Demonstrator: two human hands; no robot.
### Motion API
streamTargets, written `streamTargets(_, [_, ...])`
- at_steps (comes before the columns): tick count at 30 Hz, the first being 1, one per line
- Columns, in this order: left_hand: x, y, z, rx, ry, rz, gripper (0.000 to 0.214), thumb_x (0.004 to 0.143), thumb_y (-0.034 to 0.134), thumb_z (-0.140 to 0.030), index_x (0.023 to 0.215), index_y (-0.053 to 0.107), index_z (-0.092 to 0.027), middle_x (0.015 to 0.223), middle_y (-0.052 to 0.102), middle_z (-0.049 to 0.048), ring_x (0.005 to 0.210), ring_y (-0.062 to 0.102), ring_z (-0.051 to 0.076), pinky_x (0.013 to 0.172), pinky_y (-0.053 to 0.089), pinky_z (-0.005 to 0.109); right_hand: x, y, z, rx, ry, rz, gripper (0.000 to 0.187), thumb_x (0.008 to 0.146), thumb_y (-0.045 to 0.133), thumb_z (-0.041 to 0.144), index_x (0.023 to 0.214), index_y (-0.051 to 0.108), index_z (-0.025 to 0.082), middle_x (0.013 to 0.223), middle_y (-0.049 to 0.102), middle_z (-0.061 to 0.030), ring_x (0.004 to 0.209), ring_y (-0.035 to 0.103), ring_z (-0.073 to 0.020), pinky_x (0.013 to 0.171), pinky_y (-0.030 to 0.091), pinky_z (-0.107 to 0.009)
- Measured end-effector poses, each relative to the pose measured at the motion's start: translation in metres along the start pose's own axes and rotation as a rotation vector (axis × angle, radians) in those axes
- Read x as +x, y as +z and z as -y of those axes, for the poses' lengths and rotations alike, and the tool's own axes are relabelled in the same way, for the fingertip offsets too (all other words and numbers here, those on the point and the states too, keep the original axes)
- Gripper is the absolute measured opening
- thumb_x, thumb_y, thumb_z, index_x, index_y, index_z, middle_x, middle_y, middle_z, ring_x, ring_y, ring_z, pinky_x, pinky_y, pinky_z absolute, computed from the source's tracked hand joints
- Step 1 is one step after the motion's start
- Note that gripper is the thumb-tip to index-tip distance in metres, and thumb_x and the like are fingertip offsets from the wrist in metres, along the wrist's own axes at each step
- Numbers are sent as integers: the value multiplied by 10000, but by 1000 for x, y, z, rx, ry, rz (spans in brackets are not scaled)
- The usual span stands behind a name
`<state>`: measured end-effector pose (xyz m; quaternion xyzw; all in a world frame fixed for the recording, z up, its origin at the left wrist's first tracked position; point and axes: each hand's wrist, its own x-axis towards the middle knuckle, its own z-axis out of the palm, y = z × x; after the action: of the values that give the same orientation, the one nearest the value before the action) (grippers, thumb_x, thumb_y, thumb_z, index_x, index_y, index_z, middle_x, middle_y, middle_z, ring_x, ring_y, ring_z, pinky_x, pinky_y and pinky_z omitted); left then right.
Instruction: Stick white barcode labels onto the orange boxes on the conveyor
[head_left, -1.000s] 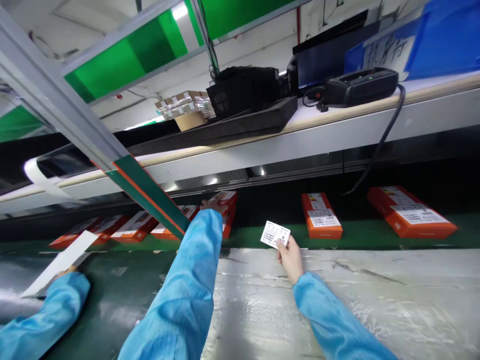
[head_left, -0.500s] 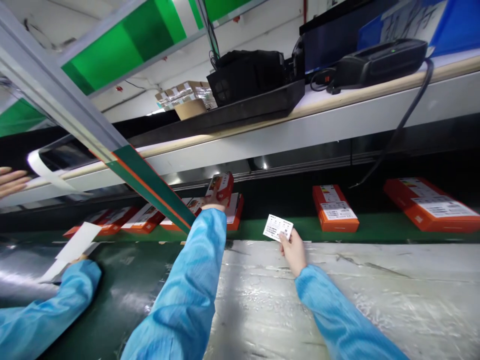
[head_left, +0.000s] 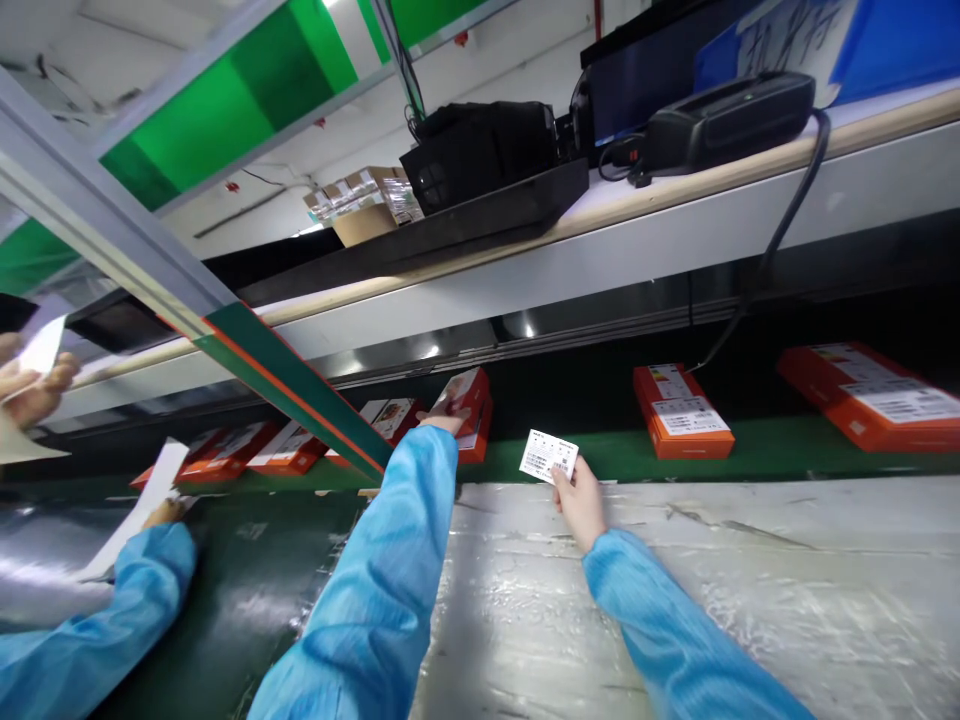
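Note:
My left hand (head_left: 444, 422) is stretched out over the green belt, its fingers on a small red box (head_left: 466, 388). That box is slightly tilted above another orange-red box (head_left: 477, 446), which it partly covers; I cannot tell whether the two touch. Between the thumb and fingers of my right hand (head_left: 582, 505) is a white printed label (head_left: 548, 455) with barcodes, held face up near the belt's front edge. Right of it on the belt lies an orange box (head_left: 686, 415) with white labels on top.
A larger orange box (head_left: 874, 398) is farther right, and several red boxes (head_left: 289, 447) line the belt at left. A slanted post (head_left: 292, 385) crosses the left side. A co-worker's sleeve (head_left: 142, 585) and white sheet (head_left: 142, 510) are beside me. A scanner-like black device (head_left: 731, 125) rests on the shelf.
The red box in my left hand has shifted right, over the box beneath. My right hand keeps the label almost in place. At far left, a co-worker's hand now shows with white paper.

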<state>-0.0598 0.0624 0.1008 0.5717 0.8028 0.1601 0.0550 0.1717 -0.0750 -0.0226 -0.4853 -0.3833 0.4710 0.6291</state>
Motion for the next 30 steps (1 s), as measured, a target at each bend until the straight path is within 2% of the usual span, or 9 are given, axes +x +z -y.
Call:
streamTargets(3, [-19, 1, -7, 97, -23, 25, 762, 713, 595, -696, 1343, 515, -275, 1193, 489, 194, 939, 570, 350, 800, 437, 440, 0, 0, 1, -3, -3, 3, 408, 782, 582, 514, 976, 539, 158, 704, 581, -30, 458, 478, -147, 368, 343, -200])
streamTargets(7, [-45, 13, -18, 285, 2, -88, 876, 692, 540, -769, 1390, 461, -246, 1168, 453, 206, 965, 542, 396, 827, 416, 498, 0, -1, 2, -12, -3, 7, 417, 771, 572, 517, 985, 544, 160, 778, 604, -49, 483, 489, -146, 388, 357, -205])
streamTargets(10, [-57, 22, -23, 310, -3, -145, 871, 693, 513, -794, 1395, 450, -283, 1114, 459, 191, 940, 539, 384, 817, 408, 506, 0, -2, 3, -23, -4, 7, 409, 772, 571, 515, 978, 543, 162, 768, 602, -47, 494, 494, -149, 399, 359, -205])
streamTargets(14, [-65, 23, -30, 327, -5, -145, 830, 691, 522, -797, 1390, 439, -358, 1102, 460, 175, 945, 533, 376, 828, 386, 500, -1, -2, 5, -41, -12, 12, 400, 774, 564, 506, 980, 548, 163, 752, 598, -43, 499, 501, -153, 409, 362, -206])
streamTargets(18, [-76, 21, -38, 337, 18, -165, 816, 713, 528, -771, 1378, 465, -300, 1077, 455, 170, 963, 519, 374, 858, 372, 508, -2, -2, 6, -63, -15, 11, 402, 772, 557, 507, 980, 549, 163, 762, 603, -46, 501, 505, -156, 415, 369, -210])
streamTargets(21, [-84, 27, -41, 249, 21, -212, 797, 752, 517, -734, 1387, 461, -255, 1069, 429, 162, 966, 515, 363, 858, 396, 500, -2, -3, 6, -77, -6, 11, 409, 768, 555, 518, 975, 551, 164, 734, 595, -36, 500, 502, -156, 420, 367, -210])
streamTargets(24, [-90, 37, -43, 86, -22, -230, 749, 765, 564, -675, 1367, 497, -235, 1149, 373, 163, 1015, 503, 346, 883, 426, 457, -2, -3, 8, -76, 3, 8, 439, 755, 561, 537, 982, 548, 162, 736, 594, -35, 508, 503, -156, 425, 369, -211])
streamTargets(27, [-93, 49, -45, -63, -45, -288, 680, 747, 643, -618, 1318, 556, -258, 1250, 298, 142, 1099, 473, 323, 973, 412, 415, -3, -3, 12, -89, 14, 4, 468, 740, 565, 562, 982, 548, 162, 769, 601, -41, 511, 503, -154, 431, 383, -216])
streamTargets(30, [-96, 60, -47, -156, 4, -354, 631, 730, 690, -574, 1281, 588, -283, 1290, 261, 119, 1128, 455, 303, 1024, 394, 402, -4, -2, 16, -96, 17, 6, 470, 736, 559, 558, 986, 548, 161, 798, 606, -49, 512, 504, -154, 429, 394, -220])
